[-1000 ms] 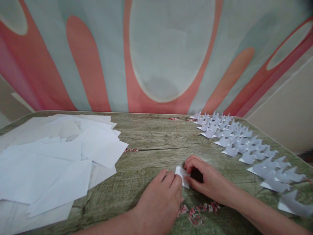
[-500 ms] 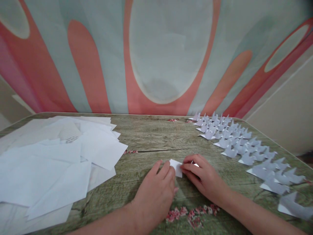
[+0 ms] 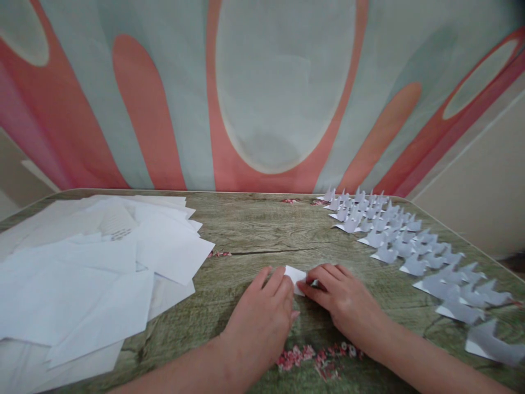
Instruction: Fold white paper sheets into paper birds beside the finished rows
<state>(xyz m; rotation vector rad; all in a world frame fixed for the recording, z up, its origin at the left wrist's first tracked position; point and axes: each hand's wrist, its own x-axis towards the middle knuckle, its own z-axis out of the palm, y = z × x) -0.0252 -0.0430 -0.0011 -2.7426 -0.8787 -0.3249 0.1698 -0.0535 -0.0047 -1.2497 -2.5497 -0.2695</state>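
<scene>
A small folded piece of white paper [image 3: 294,275] lies between my two hands, low over the table. My left hand [image 3: 262,314] has its fingers closed on the paper's left side; its thumb shows below them. On the right side, my right hand [image 3: 340,293] grips the paper with thumb and curled fingers. Both hands cover part of the paper, so its full shape is hidden.
A spread pile of white paper sheets [image 3: 98,273] covers the table's left side. Along the right stand rows of several folded paper birds [image 3: 385,251]. The wood-patterned table [image 3: 254,224] bears printed pink flowers and meets a pink-and-grey patterned backdrop [image 3: 283,183].
My right hand has shifted its hold: the thumb now presses on the paper's face and the fingers curl behind its right edge. My left hand stays nearly still.
</scene>
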